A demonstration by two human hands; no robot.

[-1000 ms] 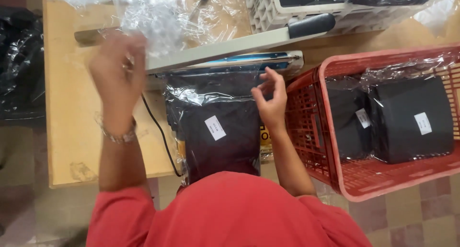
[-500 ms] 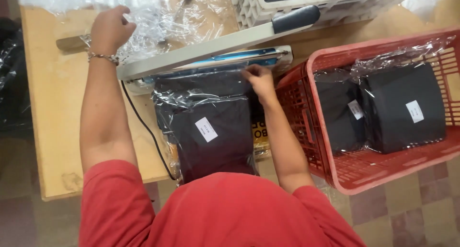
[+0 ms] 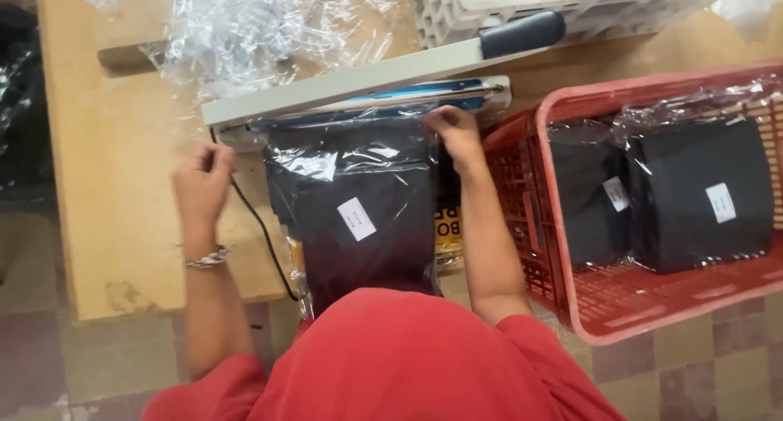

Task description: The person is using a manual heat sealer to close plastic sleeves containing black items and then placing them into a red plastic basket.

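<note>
The clear bag with dark folded cloth (image 3: 355, 213) lies on the counter (image 3: 114, 217), its open mouth under the sealer bar (image 3: 359, 90). It looks light, soft and slippery; the film corners are the best hold. The right hand (image 3: 453, 131) pinches the bag's top right corner. The left hand (image 3: 200, 180) is curled near the black cord (image 3: 261, 229), its grip seemingly empty. A red basket (image 3: 571, 307) of packed bags crowds the right; loose film (image 3: 245, 29) lies behind.

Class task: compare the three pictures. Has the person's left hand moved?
Yes. The left hand has come down from the clear plastic pile towards the person, now beside the sealer end.
</note>
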